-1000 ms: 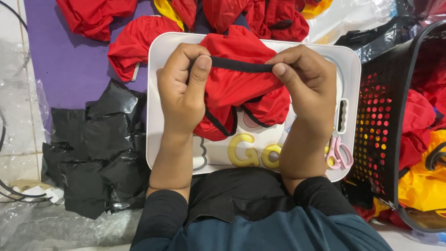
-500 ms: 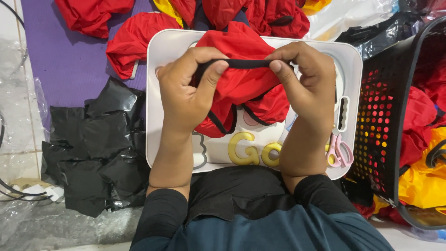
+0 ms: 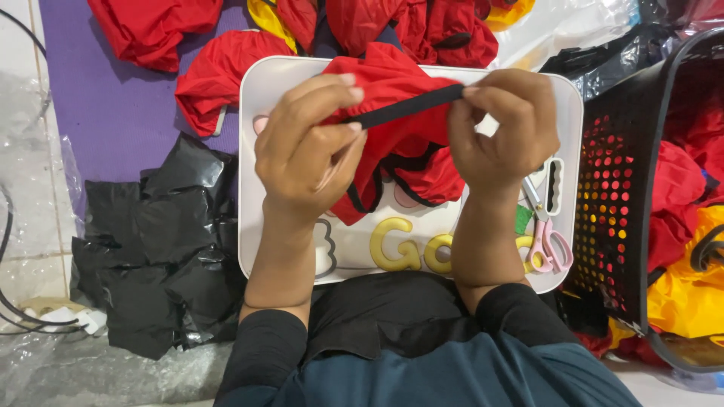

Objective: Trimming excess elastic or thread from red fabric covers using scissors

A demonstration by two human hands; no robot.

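A red fabric piece (image 3: 392, 143) with a black elastic band (image 3: 411, 108) hangs over a white tray (image 3: 260, 173) on my lap. My left hand (image 3: 305, 154) pinches the band's left end between thumb and fingers. The band's right end is gripped by my right hand (image 3: 501, 128), a little higher than the left. The band runs taut and slanted between the two hands. The red cloth droops below it onto the tray.
Pink-handled scissors (image 3: 549, 245) lie on the tray's right edge. Crumpled black plastic bags (image 3: 154, 241) sit to the left on a purple mat (image 3: 113, 98). More red pieces (image 3: 219, 71) lie beyond the tray. A black perforated basket (image 3: 626, 196) with red and yellow fabric stands at right.
Both hands have turned the band: the right end rose and the left hand rolled its fingers over, so the band now slants instead of lying level.
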